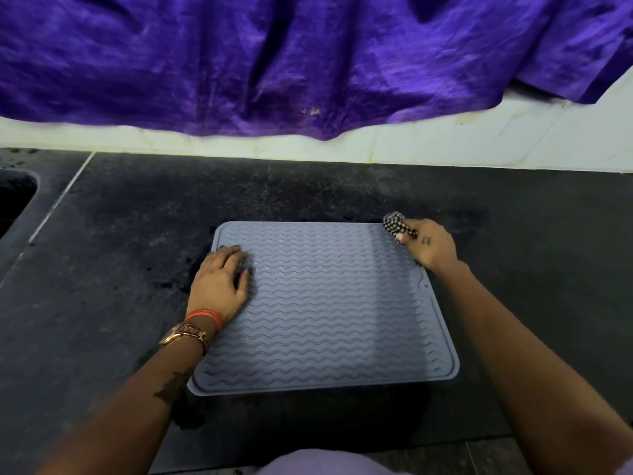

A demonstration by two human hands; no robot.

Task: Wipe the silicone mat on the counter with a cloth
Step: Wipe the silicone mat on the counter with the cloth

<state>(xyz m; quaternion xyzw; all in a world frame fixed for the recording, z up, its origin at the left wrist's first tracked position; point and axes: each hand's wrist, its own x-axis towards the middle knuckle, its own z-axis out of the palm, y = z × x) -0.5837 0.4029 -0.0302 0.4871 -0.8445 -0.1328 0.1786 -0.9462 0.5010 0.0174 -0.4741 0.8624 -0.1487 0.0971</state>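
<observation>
The silicone mat (325, 306) lies pinned under our flat, straight-fingered left hand (219, 282), so our right hand (428, 245), fingers curled round the bunched checked cloth (395, 224) at the far right corner, should drag it along the wavy ridges with even pressure.

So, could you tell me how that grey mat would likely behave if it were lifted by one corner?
The mat looks thin and lies flat on the counter, so it would probably droop. The left hand rests flat on it, perhaps because it could slide under the cloth.

The dark speckled tabletop (137, 234) carries one thing — a grey-blue, wave-ribbed silicone mat (325, 310), lying flat at centre; a sink cutout (13, 197) sits at nine o'clock.
</observation>
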